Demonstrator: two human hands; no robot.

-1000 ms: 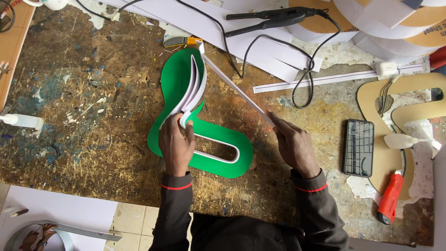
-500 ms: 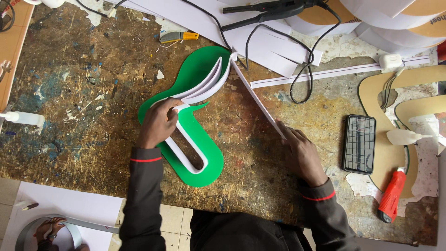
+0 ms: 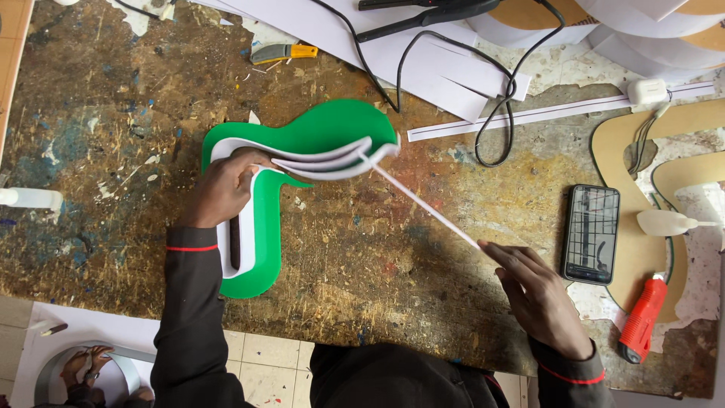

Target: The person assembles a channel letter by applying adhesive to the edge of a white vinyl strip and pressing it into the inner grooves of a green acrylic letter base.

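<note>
The green curved panel (image 3: 317, 128) lies flat on the paint-stained tabletop (image 3: 113, 113), its wide lobe toward the upper middle and its narrow leg running down toward the near edge. A white strip (image 3: 423, 208) stands on edge along the panel's outline; its loose end leaves the right tip of the lobe and runs on a long diagonal, down and to the right, into the right hand (image 3: 540, 298). The left hand (image 3: 226, 185) is the nearer one to the panel: it rests on the bend where lobe meets leg, fingers curled and pressing the strip's white wall against the green. The right hand, well apart from the panel, has its fingers closed in a pinch on the strip's far end, keeping it taut. A dark phone (image 3: 590, 233) lies just right of that hand, a red-handled tool (image 3: 642, 321) below it, and a yellow utility knife (image 3: 283, 53) near the far edge.

Compared with half a second ago, the panel has swung so that its lobe now points more to the right, and the strip's free run lies flatter across the tabletop.
</note>
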